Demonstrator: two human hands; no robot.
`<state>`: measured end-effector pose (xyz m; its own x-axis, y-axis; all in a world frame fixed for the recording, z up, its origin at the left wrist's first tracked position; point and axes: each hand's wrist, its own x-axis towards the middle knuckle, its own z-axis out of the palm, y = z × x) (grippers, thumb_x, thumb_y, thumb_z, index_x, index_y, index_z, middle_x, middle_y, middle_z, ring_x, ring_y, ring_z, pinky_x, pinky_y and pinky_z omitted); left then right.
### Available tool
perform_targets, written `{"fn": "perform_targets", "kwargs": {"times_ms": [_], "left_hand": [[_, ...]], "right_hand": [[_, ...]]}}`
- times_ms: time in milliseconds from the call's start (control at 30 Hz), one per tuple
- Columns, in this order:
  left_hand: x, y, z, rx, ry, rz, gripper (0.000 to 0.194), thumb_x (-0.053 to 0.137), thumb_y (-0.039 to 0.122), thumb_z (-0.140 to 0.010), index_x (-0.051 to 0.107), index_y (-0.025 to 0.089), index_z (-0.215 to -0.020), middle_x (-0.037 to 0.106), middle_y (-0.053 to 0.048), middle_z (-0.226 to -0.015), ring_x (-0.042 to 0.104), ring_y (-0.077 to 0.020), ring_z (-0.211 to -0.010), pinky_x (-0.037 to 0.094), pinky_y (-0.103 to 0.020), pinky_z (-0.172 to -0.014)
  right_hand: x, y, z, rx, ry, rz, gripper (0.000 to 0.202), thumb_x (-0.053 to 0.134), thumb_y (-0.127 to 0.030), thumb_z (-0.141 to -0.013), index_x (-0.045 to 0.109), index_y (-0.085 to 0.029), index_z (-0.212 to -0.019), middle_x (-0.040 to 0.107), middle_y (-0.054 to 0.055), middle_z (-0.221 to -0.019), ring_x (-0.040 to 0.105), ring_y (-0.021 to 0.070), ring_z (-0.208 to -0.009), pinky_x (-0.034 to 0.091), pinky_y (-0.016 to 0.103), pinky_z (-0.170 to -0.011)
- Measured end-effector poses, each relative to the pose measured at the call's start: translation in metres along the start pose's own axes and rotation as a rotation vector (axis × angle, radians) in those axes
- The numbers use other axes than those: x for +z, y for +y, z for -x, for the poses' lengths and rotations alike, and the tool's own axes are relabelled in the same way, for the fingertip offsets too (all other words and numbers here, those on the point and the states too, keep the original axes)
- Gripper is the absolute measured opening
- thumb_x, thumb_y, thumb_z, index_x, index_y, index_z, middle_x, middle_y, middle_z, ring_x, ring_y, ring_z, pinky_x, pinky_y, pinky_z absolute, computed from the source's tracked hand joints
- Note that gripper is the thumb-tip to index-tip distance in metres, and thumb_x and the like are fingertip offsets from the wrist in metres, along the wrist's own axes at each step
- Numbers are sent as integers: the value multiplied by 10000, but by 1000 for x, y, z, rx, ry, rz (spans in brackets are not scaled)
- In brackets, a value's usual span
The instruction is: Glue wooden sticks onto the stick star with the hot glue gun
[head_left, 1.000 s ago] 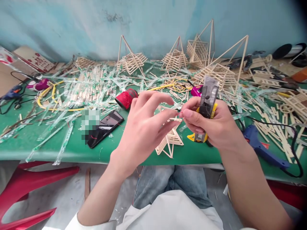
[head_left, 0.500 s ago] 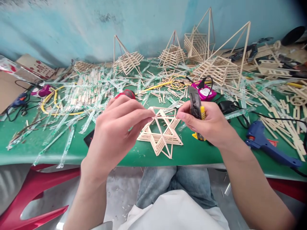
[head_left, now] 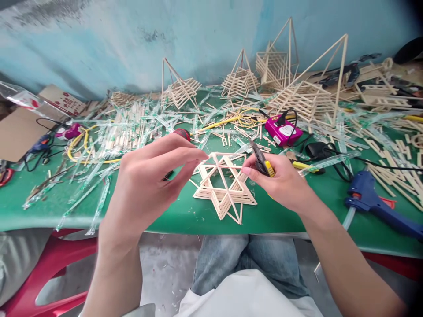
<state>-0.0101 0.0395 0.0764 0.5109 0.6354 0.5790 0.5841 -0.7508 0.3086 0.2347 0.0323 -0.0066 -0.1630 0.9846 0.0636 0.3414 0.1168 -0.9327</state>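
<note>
A six-pointed star frame of stacked thin wooden sticks (head_left: 228, 196) lies on the green table in front of me. Over its far side a thin reddish thread (head_left: 224, 166) runs taut between my hands. My left hand (head_left: 148, 185) is closed, thumb and forefinger pinching the thread's left end beside the star. At the star's right corner, my right hand (head_left: 277, 176) pinches the other end. That hand also grips a black-and-yellow hand tool (head_left: 261, 160), its dark end pointing up and left; its exact kind is partly hidden by the fingers.
A blue glue gun (head_left: 370, 193) lies at the right among loose sticks. Behind are a magenta box with a cord (head_left: 282, 130), a yellow cable (head_left: 218, 125), plastic wrappers (head_left: 102, 198) and several finished stick frames (head_left: 241, 81). A red chair (head_left: 62, 255) stands at lower left.
My hands have drawn slightly apart, the left one moving left, with the thread between them. The tool in my right hand has tilted further left. The view has shifted a little.
</note>
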Motion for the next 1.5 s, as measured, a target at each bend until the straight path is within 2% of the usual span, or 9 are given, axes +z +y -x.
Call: {"fn": "perform_targets", "kwargs": {"times_ms": [133, 267, 433, 667, 933, 1100, 1267, 1400, 1500], "left_hand": [[-2, -4, -17, 39, -65, -41, 174, 671, 80, -914, 726, 239, -958, 743, 18, -905, 696, -104, -773, 516, -234, -641], [3, -7, -26, 74, -69, 20, 187, 672, 33, -895, 720, 207, -944, 739, 25, -885, 698, -91, -780, 544, -224, -697], [11, -10, -29, 76, -55, 125, 191, 712, 3, -861, 717, 187, -914, 734, 37, -868, 685, -75, -785, 552, -213, -713], [14, -14, -31, 77, -48, 178, 161, 724, 15, -866, 708, 175, -882, 727, 52, -839, 657, -45, -753, 474, -177, -585], [14, -17, -28, 85, -83, 203, 253, 671, -45, -872, 713, 201, -907, 740, 69, -876, 688, -52, -799, 557, -185, -679], [14, -13, -25, 60, -8, 166, 280, 706, -22, -854, 726, 255, -894, 737, 90, -853, 682, -70, -757, 546, -222, -613], [15, -8, -25, -21, 25, 240, 237, 723, 20, -857, 750, 254, -883, 731, 34, -859, 673, -116, -772, 530, -302, -625], [18, -7, -26, 7, 57, 218, 231, 730, 30, -849, 746, 259, -870, 725, 42, -861, 665, -109, -751, 516, -302, -609], [19, -7, -26, 9, 49, 221, 232, 720, 19, -856, 733, 251, -861, 723, 34, -867, 661, -109, -756, 509, -309, -616]], "right_hand": [[1, 4, 1, 26, 63, 4, 164, 656, -329, -875, 653, -188, -792, 505, -49, -617, 386, 90, -532, 291, 266, -501], [1, 9, 1, 83, 95, 0, 151, 649, -323, -862, 650, -189, -793, 459, -56, -580, 358, 89, -500, 258, 263, -473], [5, 13, -2, 107, 99, 43, 145, 641, -320, -843, 662, -185, -792, 560, -21, -649, 448, 111, -572, 332, 261, -539], [11, 21, -6, 149, 55, 75, 187, 618, -364, -852, 671, -187, -822, 648, 3, -742, 545, 154, -699, 404, 284, -657], [13, 20, -8, 168, 74, 88, 144, 622, -310, -824, 677, -180, -795, 637, 3, -717, 530, 154, -685, 388, 275, -643], [16, 19, -9, 190, 58, 132, 147, 628, -306, -827, 695, -181, -791, 645, -5, -690, 514, 144, -646, 360, 270, -614], [20, 19, -10, 133, 62, 209, 175, 624, -313, -859, 709, -171, -803, 693, 15, -709, 547, 156, -655, 362, 276, -619], [23, 19, -10, 112, 61, 253, 177, 613, -306, -876, 708, -179, -797, 726, 35, -745, 589, 177, -699, 365, 280, -639], [25, 17, -11, 129, 54, 290, 173, 613, -305, -872, 701, -185, -785, 718, 36, -734, 569, 170, -677, 349, 280, -631]]}}
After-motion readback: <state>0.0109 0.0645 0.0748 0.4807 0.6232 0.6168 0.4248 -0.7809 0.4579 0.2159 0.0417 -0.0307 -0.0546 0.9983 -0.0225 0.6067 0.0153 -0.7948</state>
